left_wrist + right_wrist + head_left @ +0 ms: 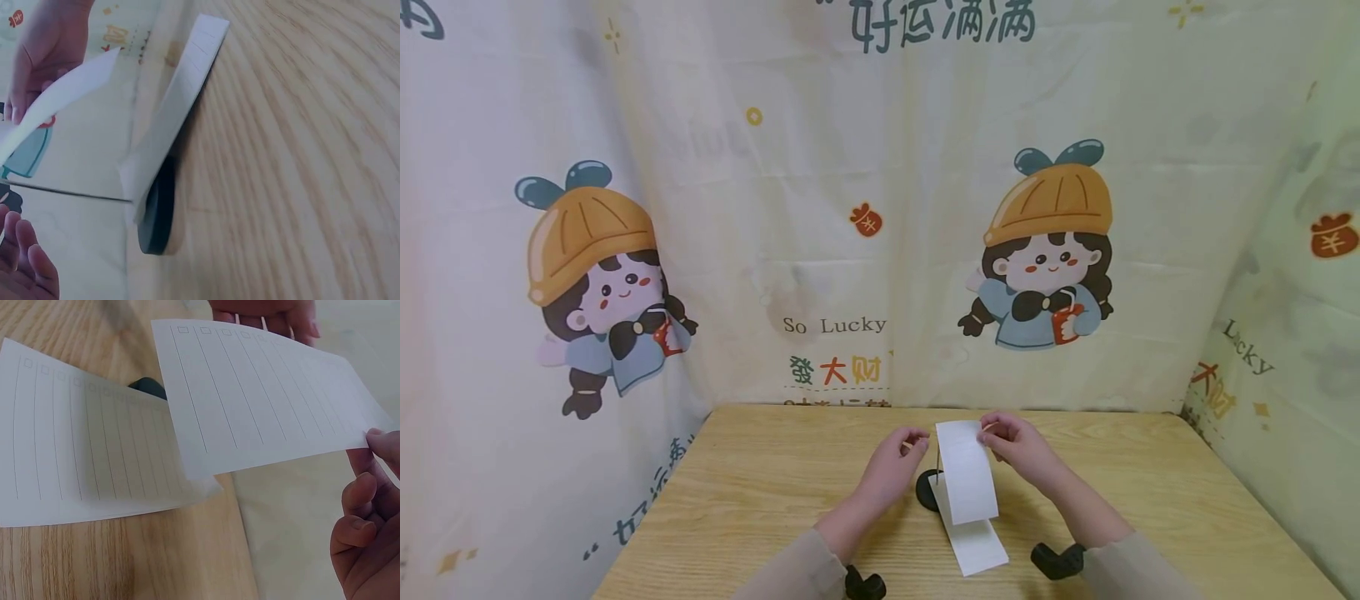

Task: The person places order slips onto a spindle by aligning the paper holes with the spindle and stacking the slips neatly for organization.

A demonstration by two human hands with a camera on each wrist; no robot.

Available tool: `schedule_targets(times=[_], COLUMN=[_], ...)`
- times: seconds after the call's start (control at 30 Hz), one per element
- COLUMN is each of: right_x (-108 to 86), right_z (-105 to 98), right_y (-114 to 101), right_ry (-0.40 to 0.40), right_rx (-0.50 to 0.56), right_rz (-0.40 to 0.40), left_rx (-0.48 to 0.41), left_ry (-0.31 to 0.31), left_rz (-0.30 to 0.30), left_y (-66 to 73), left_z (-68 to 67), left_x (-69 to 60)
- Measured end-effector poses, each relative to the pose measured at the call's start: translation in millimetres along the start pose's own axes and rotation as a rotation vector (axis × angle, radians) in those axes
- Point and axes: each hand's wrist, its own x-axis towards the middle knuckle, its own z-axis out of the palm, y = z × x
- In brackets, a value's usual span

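A paper spike, with a thin metal rod [69,192] rising from a round black base [927,490], stands on the table. One white checklist slip [977,548] is on the spike, low against the base and slanting toward the front. Above it, a second white slip [967,475] with ruled lines and small boxes is held up by my right hand [1022,452], which pinches its far right corner between thumb and finger. Just left of the rod, my left hand [891,467] has loosely bent fingers with nothing visible in them. Whether the rod's tip touches the upper slip is unclear.
The wooden table [760,500] extends to both sides of the spike. A printed cloth [925,250] hangs behind and beside it. Black wrist mounts [1058,562] sit by both sleeves.
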Motion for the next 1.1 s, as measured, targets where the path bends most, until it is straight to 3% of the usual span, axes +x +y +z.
schedule_targets(times=[0.33,0.67,1.1], right_x=[0.9,0.7,1.2], right_z=[0,3,7], right_y=[1,-1,0], right_ry=[0.012,0.014,0.024], right_rx=[-0.001,-0.003,-0.009], right_rz=[0.001,-0.003,-0.001], left_rx=[-0.067,-0.059,-0.060], left_ry=[0.028,0.058,0.067], left_rz=[0.019,-0.010,-0.029], left_y=[15.8,17.9,19.8], left_z=[7.4,15.7,16.7], left_x=[3.0,10.5,12.5])
